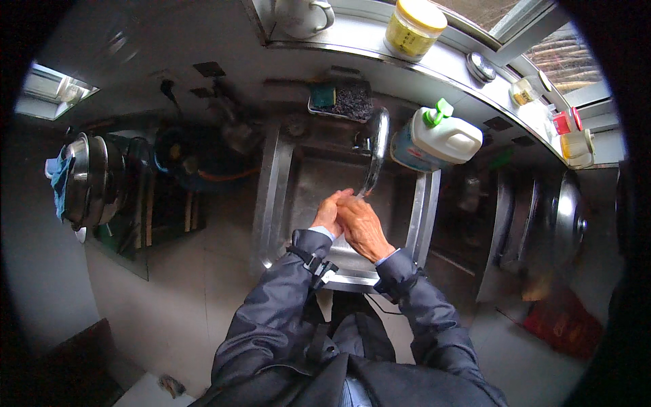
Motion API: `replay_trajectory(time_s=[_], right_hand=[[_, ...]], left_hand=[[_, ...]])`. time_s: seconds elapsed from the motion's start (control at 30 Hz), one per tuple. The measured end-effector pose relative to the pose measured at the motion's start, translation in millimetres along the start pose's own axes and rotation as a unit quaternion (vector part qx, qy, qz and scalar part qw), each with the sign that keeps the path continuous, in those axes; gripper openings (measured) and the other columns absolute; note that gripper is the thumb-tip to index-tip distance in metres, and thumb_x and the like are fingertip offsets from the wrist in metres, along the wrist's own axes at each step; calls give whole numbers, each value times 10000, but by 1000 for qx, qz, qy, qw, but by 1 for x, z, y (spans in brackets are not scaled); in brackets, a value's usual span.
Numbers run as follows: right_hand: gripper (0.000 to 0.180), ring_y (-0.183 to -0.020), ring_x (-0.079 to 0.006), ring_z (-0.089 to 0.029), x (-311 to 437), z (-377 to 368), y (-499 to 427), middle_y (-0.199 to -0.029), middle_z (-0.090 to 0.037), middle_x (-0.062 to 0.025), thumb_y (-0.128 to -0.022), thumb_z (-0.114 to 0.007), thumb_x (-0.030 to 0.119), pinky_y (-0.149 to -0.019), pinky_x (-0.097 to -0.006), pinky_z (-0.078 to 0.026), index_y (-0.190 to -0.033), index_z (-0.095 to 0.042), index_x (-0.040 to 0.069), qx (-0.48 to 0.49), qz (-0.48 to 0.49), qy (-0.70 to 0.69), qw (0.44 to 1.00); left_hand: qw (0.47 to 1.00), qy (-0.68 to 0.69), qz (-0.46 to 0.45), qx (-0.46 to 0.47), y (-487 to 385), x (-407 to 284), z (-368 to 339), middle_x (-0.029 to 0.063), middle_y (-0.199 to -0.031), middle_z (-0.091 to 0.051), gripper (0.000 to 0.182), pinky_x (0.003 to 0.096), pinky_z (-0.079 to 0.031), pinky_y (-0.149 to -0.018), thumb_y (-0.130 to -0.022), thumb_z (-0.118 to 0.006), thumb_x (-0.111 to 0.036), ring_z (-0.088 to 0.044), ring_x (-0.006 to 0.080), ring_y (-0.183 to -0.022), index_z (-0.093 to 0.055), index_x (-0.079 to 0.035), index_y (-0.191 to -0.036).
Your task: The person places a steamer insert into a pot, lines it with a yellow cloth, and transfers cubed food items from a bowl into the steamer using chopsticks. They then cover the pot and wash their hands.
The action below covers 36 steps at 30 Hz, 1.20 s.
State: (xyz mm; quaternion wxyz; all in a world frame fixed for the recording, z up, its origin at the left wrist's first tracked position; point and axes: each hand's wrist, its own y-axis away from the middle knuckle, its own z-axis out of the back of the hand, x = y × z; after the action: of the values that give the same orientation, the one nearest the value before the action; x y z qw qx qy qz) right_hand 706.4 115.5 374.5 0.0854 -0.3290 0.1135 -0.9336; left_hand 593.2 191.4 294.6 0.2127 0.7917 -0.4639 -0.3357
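My left hand (326,213) and my right hand (363,225) are pressed together over a stainless steel sink (425,213). The right hand lies partly across the left, with its back turned up. Both palms are hidden, so I cannot tell whether anything is between them. A curved chrome faucet (380,142) reaches down so that its spout ends right at my fingers. Water at its mouth is too blurred to make out. Behind the sink's right corner stands a white plastic jug (440,140) with a green cap.
Behind the sink sits a tray (351,99) with a green sponge (323,95). A lidded jar (414,30) and a white ceramic pitcher (302,19) stand on the windowsill. Stacked metal pots (94,178) with a blue cloth (61,183) are at left, a lidded pot (564,213) at right.
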Motion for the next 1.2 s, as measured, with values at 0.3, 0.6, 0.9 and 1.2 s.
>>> replay_trajectory(time_s=[0.3, 0.6, 0.9, 1.2], right_hand=[[251, -870, -419, -665, -20, -31, 3, -1009, -659, -247, -1048, -574, 229, -744, -471, -507, -1039, -657, -8, -111, -191, -128, 967], [410, -1317, -236, -536, 4, -9, -11, -1435, -549, -83, -1104, -468, 223, -1140, -361, -405, -1489, -482, 85, -120, -394, -682, 604], [165, -763, -218, -686, -27, -7, -15, -901, -710, -119, -1010, -668, 176, -711, -356, -598, -964, -603, 31, -94, -457, -622, 629], [207, -948, -296, -689, -16, 13, -9, -1097, -695, -220, -974, -641, 235, -776, -414, -532, -1074, -649, 54, 46, -184, -108, 976]], left_hand=[[988, 48, -85, -119, 13, 22, -44, 68, -1073, -701, 282, 323, -547, -842, -1042, -542, -283, -656, 183, -958, -692, -73, -1156], [973, 159, -161, 45, 24, 10, -43, 144, -1377, -630, 381, 401, -454, -1126, -1049, -524, -185, -614, 273, -1251, -600, 7, -1368], [958, 258, -126, 10, 36, 53, -64, 93, -1344, -602, 190, 404, -395, -1172, -1088, -535, -214, -544, 247, -1303, -574, -112, -1243], [969, -59, -220, -97, 40, 53, -74, 136, -1403, -529, 363, 384, -401, -1138, -1107, -493, -300, -500, 242, -1347, -492, -40, -1361]])
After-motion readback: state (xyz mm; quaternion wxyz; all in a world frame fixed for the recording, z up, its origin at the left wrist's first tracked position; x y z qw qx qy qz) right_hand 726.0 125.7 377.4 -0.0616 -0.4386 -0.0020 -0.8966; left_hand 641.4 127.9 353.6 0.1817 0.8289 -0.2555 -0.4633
